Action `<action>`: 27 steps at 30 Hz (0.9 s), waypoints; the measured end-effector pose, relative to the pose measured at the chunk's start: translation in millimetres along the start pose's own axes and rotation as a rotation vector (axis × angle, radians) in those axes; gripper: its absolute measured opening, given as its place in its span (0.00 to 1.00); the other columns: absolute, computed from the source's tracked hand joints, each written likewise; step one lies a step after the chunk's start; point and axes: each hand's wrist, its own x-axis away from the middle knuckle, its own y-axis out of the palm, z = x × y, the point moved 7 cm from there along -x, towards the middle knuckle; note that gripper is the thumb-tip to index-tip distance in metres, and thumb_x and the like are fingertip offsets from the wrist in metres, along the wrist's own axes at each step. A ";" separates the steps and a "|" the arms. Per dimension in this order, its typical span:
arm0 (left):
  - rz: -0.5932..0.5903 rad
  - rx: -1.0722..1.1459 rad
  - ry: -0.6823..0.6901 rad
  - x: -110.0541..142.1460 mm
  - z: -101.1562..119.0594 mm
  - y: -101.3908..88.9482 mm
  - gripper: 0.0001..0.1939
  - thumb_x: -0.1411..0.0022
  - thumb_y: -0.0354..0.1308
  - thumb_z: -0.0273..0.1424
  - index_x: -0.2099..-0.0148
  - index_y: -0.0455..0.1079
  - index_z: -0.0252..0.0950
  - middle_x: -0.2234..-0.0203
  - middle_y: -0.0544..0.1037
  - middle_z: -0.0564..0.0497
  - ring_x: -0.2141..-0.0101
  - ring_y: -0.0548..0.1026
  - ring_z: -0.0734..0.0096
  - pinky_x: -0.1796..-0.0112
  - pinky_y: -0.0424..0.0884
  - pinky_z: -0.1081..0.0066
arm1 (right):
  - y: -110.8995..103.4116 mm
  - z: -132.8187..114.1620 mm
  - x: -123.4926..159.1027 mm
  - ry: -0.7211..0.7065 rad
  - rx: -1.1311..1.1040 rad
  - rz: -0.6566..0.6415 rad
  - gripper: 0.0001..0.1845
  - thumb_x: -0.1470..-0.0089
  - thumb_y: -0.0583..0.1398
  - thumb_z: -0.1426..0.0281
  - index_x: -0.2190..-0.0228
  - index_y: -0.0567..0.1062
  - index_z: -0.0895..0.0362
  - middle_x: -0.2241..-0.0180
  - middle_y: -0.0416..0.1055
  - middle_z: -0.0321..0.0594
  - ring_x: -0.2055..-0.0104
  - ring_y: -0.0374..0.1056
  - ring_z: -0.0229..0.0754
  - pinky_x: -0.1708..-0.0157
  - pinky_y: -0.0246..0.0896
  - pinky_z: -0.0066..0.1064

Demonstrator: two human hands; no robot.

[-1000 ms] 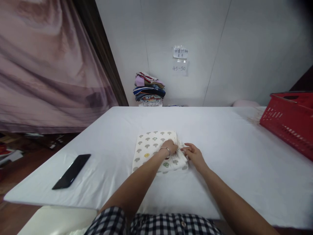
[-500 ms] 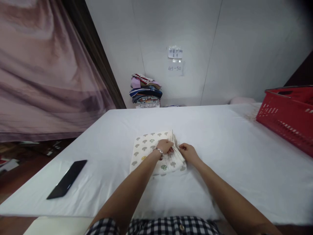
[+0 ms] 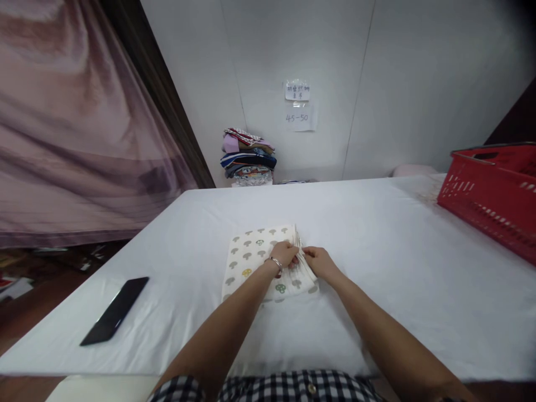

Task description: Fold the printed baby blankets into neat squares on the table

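A folded cream cloth with a mushroom print (image 3: 251, 257) lies in the middle of the white table (image 3: 377, 234). My left hand (image 3: 285, 254), with a bracelet at the wrist, rests on the cloth's right part, fingers curled on the layered edge. My right hand (image 3: 317, 261) meets it from the right and pinches the same stacked edge. Both hands touch at the cloth's right side.
A black phone (image 3: 115, 310) lies near the table's left front edge. A red plastic basket (image 3: 492, 192) stands at the right. A pile of folded clothes (image 3: 248, 157) sits against the wall behind the table. A pink curtain (image 3: 75, 128) hangs at the left.
My right hand has moved left until it meets my left hand at the cloth's edge. The view has shifted slightly; the cloth stays in place.
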 end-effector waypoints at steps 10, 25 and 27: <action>-0.015 -0.105 -0.079 6.7 5.8 -4.7 0.17 0.43 0.51 0.44 0.68 0.66 0.33 0.86 0.70 0.54 0.86 0.67 0.76 0.83 0.61 0.77 | 2.7 -3.6 14.4 0.094 -0.260 -0.073 0.16 0.59 0.57 0.66 0.68 0.77 0.59 0.73 0.74 0.39 0.76 0.65 0.36 0.78 0.57 0.26; -0.008 -0.183 -0.087 6.7 7.5 -11.2 0.10 0.44 0.49 0.34 0.70 0.66 0.33 0.81 0.75 0.50 0.82 0.73 0.74 0.81 0.64 0.78 | -12.7 15.7 -13.5 0.107 0.052 0.052 0.06 0.66 0.63 0.69 0.87 0.72 0.57 0.86 0.66 0.34 0.82 0.57 0.33 0.81 0.46 0.25; -0.009 -0.197 -0.082 5.9 6.3 -10.5 0.10 0.45 0.49 0.34 0.71 0.65 0.34 0.81 0.75 0.50 0.82 0.73 0.73 0.81 0.65 0.77 | -12.6 12.5 -15.1 0.094 0.054 0.079 0.05 0.68 0.63 0.72 0.87 0.70 0.57 0.86 0.65 0.33 0.80 0.58 0.33 0.80 0.47 0.24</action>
